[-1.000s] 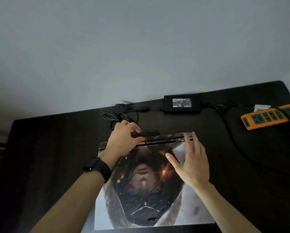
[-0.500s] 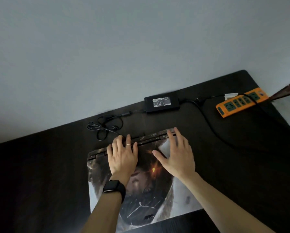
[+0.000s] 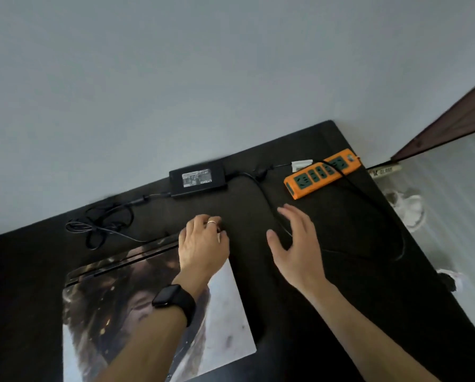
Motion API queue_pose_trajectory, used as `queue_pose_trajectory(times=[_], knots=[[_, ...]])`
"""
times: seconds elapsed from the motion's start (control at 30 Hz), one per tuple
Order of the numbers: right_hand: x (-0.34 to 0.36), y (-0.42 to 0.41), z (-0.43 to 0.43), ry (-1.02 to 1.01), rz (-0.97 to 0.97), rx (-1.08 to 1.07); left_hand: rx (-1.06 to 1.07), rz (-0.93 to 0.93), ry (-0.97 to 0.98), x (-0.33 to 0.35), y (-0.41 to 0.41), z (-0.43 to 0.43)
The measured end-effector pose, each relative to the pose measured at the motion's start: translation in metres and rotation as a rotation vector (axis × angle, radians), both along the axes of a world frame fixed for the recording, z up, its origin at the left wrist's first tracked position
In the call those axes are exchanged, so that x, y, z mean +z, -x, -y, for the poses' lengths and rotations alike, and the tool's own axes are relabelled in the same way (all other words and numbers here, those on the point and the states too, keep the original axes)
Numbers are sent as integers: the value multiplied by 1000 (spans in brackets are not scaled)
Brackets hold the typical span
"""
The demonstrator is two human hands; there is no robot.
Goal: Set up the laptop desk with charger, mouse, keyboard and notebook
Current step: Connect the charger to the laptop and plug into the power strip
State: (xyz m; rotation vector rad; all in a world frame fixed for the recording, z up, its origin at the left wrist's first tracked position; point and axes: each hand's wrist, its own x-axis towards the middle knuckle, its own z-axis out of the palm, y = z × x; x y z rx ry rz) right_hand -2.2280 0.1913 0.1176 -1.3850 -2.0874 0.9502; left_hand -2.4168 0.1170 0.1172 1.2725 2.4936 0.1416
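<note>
The closed laptop (image 3: 159,307) was lain at 7 o'clock on the counter (image 3: 327,285), its far corner touched by the half-curled left hand (image 3: 203,244), grasp unclear, while the released right hand (image 3: 294,244) was held above the charger cable (image 3: 261,188), which could be snagged.

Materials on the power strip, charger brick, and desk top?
Power strip: looks like moulded plastic, orange shell with green socket faces, dull sheen. Charger brick: probably matte black plastic, printed label on top. Desk top: very dark, matte; wood or laminate, cannot tell.
</note>
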Motion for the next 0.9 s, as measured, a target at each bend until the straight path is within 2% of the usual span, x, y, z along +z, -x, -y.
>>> queue_pose_trajectory(times=[0.1,0.2,0.33,0.43,0.6,0.7,0.83,0.9], knots=[[16,-45,-66,-93,45,-149,1,136,-52,11,-27,-53],[19,-82,-126,-34,169,-235,156,412,-128,19,-54,-114],[5,-101,-164,-24,243,-51,477,562,-50,15,-59,-181],[-5,-96,-172,-82,251,94,664,699,-115,8,-57,-210],[-14,-82,-166,-67,217,130,786,761,-104,0,-50,-218],[-22,-82,-147,-92,185,131,784,798,-185,2,-47,-208],[-25,-88,-139,-48,56,-40,621,858,-356,14,-45,-192],[-23,-89,-134,-75,76,-28,493,764,-376,24,-44,-183]])
